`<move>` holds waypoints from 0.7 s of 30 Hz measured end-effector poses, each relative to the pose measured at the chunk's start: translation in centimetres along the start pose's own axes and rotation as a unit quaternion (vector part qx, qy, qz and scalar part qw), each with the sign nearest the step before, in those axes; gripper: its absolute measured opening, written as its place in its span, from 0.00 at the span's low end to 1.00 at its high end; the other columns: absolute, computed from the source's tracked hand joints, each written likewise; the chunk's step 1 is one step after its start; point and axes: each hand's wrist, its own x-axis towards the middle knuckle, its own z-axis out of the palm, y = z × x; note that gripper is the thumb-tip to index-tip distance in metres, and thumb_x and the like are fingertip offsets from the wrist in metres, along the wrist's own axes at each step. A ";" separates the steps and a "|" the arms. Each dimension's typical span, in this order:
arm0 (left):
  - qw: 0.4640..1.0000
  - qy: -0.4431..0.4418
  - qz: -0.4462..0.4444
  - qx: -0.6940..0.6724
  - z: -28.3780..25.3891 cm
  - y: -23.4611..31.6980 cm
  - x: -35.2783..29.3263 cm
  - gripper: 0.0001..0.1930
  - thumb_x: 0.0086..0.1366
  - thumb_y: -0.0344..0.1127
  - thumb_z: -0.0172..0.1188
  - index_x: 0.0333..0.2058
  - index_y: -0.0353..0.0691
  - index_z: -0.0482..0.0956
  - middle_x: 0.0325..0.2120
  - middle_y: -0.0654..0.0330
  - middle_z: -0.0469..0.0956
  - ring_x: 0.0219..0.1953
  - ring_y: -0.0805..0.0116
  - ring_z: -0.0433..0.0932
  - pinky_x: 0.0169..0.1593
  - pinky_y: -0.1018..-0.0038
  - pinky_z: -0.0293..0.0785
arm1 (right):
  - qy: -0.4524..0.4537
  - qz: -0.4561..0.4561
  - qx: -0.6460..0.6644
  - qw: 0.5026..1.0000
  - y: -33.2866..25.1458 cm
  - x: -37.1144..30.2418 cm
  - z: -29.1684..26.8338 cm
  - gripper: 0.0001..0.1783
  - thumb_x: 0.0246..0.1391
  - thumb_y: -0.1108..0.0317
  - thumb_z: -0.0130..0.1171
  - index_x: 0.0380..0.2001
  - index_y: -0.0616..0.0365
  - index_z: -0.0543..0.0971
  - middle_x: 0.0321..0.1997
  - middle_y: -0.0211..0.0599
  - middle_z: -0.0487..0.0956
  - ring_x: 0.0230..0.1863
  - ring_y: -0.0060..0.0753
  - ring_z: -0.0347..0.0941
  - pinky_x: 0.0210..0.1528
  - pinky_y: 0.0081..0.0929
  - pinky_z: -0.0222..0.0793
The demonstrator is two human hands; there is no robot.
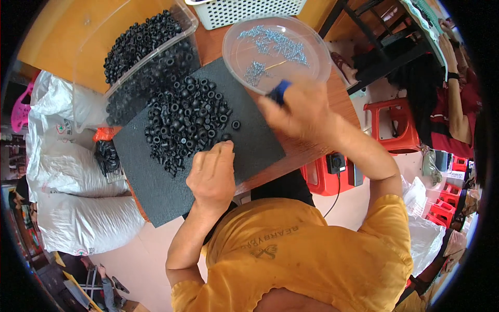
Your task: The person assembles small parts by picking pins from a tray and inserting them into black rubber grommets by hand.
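Note:
My left hand is closed, fingertips pinched at a small round black part by the near right edge of a heap of black parts. The heap holds ring- and plug-shaped pieces and lies on a dark grey mat. My right hand, smeared by motion, is closed around a blue-handled tool beside a round clear plastic lid. Small silvery-blue screw-like pieces are spread over the lid. A thin golden rod shows among them; whether it joins the blue handle I cannot tell.
A clear tub of black parts leans over the mat's far left. A white perforated basket stands behind the lid. Stuffed white sacks line the left. Red stools and another person's arm are at right.

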 end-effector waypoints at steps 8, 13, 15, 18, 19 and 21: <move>0.981 -0.087 0.116 0.127 1.5 -1.0 0.9 0.11 0.49 0.24 0.53 0.34 0.29 0.75 0.32 0.51 0.73 0.28 0.64 0.70 0.30 0.75 0.70 | 0.028 0.208 -0.075 0.975 12.3 11.6 1.5 0.20 0.43 0.56 0.57 0.16 0.67 0.77 0.14 0.56 0.73 0.19 0.58 0.72 0.24 0.47 0.69; 0.982 -0.107 0.112 0.104 1.7 -1.4 1.8 0.10 0.50 0.25 0.53 0.33 0.30 0.73 0.28 0.53 0.71 0.26 0.64 0.67 0.30 0.75 0.68 | -0.085 0.275 -0.079 0.954 17.0 15.6 2.0 0.32 0.46 0.44 0.56 0.19 0.70 0.77 0.23 0.63 0.75 0.29 0.59 0.74 0.33 0.48 0.68; 0.979 -0.128 0.107 0.113 1.7 -1.5 2.1 0.10 0.50 0.25 0.54 0.33 0.30 0.73 0.27 0.54 0.70 0.26 0.64 0.67 0.30 0.74 0.68 | -0.075 0.288 -0.105 0.949 17.5 15.1 3.0 0.35 0.46 0.40 0.56 0.17 0.71 0.77 0.22 0.63 0.75 0.29 0.59 0.75 0.33 0.49 0.68; 0.979 -0.105 0.115 0.130 1.9 -1.5 1.9 0.10 0.49 0.24 0.54 0.33 0.30 0.73 0.26 0.54 0.69 0.25 0.64 0.67 0.29 0.75 0.67 | -0.028 0.172 -0.048 0.983 16.0 11.7 4.3 0.17 0.43 0.59 0.56 0.17 0.66 0.77 0.18 0.56 0.74 0.24 0.58 0.74 0.30 0.48 0.70; 0.979 -0.106 0.114 0.128 1.8 -1.4 1.8 0.10 0.49 0.24 0.54 0.33 0.30 0.73 0.26 0.54 0.69 0.25 0.64 0.67 0.29 0.75 0.67 | -0.056 0.145 -0.035 0.987 14.7 10.0 4.0 0.16 0.44 0.60 0.58 0.17 0.65 0.75 0.17 0.55 0.72 0.22 0.56 0.72 0.27 0.45 0.68; 0.984 -0.096 0.105 0.104 1.5 -1.1 1.6 0.11 0.47 0.22 0.54 0.33 0.30 0.74 0.26 0.54 0.69 0.25 0.63 0.67 0.28 0.75 0.67 | -0.144 0.138 0.001 0.980 11.5 6.8 2.9 0.14 0.43 0.63 0.61 0.19 0.64 0.74 0.19 0.55 0.72 0.23 0.55 0.71 0.26 0.43 0.65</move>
